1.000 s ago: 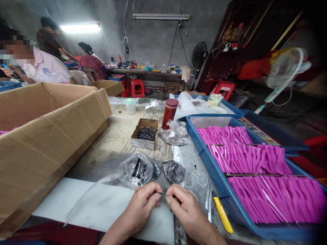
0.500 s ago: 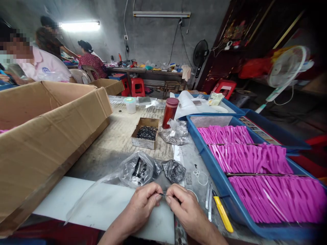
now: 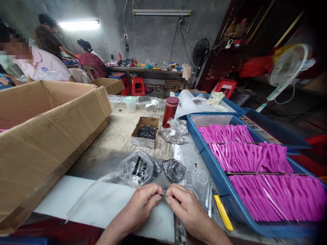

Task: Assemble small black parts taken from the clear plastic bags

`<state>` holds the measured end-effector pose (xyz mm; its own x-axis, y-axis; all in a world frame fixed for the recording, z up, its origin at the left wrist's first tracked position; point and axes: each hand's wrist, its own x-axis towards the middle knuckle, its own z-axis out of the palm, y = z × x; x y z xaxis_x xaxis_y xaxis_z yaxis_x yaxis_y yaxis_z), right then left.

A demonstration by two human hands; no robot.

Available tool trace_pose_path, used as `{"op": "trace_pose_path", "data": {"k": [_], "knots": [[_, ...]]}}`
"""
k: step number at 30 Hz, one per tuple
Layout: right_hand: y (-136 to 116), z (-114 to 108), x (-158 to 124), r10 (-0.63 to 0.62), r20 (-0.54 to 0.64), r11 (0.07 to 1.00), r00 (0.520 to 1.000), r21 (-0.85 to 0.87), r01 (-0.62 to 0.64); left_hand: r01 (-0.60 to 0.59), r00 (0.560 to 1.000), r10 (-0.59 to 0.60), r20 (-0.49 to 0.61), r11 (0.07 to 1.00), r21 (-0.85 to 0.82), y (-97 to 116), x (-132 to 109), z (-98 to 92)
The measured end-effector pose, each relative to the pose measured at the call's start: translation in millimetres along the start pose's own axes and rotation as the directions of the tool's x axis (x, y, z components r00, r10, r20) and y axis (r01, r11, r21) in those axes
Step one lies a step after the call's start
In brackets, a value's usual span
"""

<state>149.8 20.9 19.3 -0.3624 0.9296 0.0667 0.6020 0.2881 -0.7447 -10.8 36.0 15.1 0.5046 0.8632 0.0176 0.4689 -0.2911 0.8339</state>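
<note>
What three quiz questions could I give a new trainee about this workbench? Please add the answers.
1. Count: how many rows of flat magenta pieces are in the large blue plastic tray on the right?
2. True or false: the slim tool with a yellow handle lies between the right hand and that tray.
3. Open question: what shows at the fingertips of the left hand?

Key:
1. Three.
2. True.
3. A tiny dark piece, too small to make out its exact shape.
</note>
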Motion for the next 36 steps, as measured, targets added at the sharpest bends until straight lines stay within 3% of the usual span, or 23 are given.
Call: {"op": "trace_pose_path", "data": {"k": [6, 21, 36], "knots": [[-2.7, -6.1, -0.1, 0.017, 0.099, 0.999, 0.995, -0.048, -0.013, -0.019, 0.999, 0.019, 0.034, 1.000, 0.017, -0.7, -0.1, 0.2], [-3.9, -7.7, 4.5, 0.059, 0.139, 0.995, 0.989, -0.085, -0.047, -0.036, 0.999, 0.034, 0.036, 0.997, 0.066, -1.7, 0.1, 1.8], [-3.4, -4.3, 6.5, 0.078, 0.083, 0.997, 0.993, -0.017, -0.077, -0.008, 0.999, 0.006, 0.032, 0.998, 0.058, -1.5, 2.8, 0.8]]}}
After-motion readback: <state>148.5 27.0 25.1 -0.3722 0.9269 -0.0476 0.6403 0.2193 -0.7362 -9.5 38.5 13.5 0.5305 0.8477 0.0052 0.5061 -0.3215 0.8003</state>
